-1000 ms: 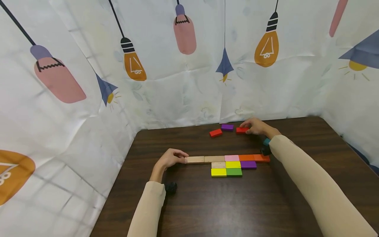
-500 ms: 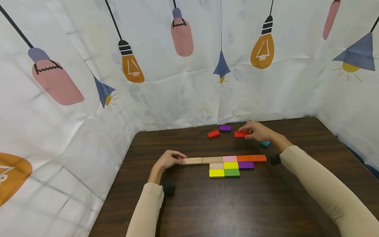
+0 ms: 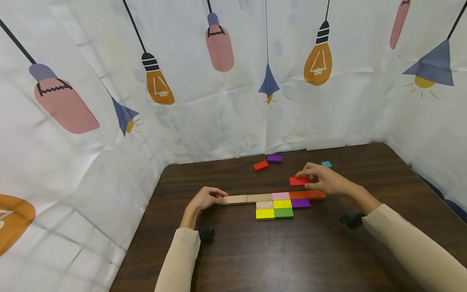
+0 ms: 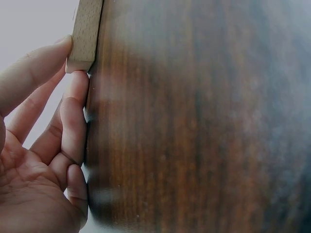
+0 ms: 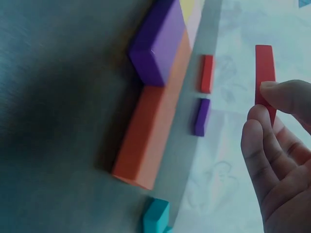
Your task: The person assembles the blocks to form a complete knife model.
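Observation:
Between the thumb and fingers of my right hand (image 3: 326, 179) is a red block (image 3: 298, 181), pinched near one end. In the right wrist view this red block (image 5: 265, 73) stands out against the white cloth, above the tabletop. My left hand (image 3: 208, 199) grips the left end of a plain wooden block (image 3: 235, 199). The left wrist view shows the thumb on the side of that wooden block (image 4: 83, 39) and a fingertip at its end face. The row continues with another wooden block (image 3: 260, 198), a pink block (image 3: 280, 196) and two orange blocks (image 3: 315, 195).
Below the row lie wooden, yellow (image 3: 264, 214), green (image 3: 283, 213) and purple (image 3: 300, 203) blocks, flat and touching. Near the far edge are a loose red block (image 3: 260, 166), a purple block (image 3: 274, 159) and a teal block (image 3: 326, 164). White patterned cloth (image 3: 226, 113) hangs behind the table.
My right hand has carried the red block from near the table's far edge toward me, close behind the orange blocks. My left hand stays at the row's left end. The view has shifted slightly.

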`<control>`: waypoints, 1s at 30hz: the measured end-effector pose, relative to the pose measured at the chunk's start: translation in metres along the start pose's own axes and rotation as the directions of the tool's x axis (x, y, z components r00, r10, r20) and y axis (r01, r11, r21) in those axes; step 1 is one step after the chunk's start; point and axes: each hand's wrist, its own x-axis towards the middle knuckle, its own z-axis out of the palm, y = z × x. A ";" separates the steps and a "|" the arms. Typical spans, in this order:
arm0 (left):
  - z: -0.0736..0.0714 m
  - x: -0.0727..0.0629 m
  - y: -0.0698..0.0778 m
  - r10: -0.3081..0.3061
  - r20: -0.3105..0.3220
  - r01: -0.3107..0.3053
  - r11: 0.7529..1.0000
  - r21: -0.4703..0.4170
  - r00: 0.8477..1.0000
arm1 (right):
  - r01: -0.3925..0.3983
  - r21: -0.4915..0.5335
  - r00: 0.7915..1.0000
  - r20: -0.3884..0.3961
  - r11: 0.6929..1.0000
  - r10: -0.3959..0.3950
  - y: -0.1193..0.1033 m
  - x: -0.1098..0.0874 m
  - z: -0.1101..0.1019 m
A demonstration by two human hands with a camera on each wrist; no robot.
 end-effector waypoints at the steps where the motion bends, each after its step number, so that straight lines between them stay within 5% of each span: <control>1: 0.000 0.000 -0.001 -0.001 -0.001 0.001 1.000 0.004 1.000 | 0.005 0.004 1.000 -0.001 1.000 -0.005 -0.001 -0.004 0.002; 16: 0.000 -0.002 -0.002 -0.003 -0.008 0.003 1.000 -0.022 1.000 | 0.034 0.011 0.996 0.078 0.999 -0.034 -0.001 -0.052 0.031; 30: 0.000 0.001 -0.003 0.011 0.004 -0.011 1.000 -0.025 1.000 | -0.031 0.011 0.990 0.136 0.999 0.029 -0.005 -0.065 0.038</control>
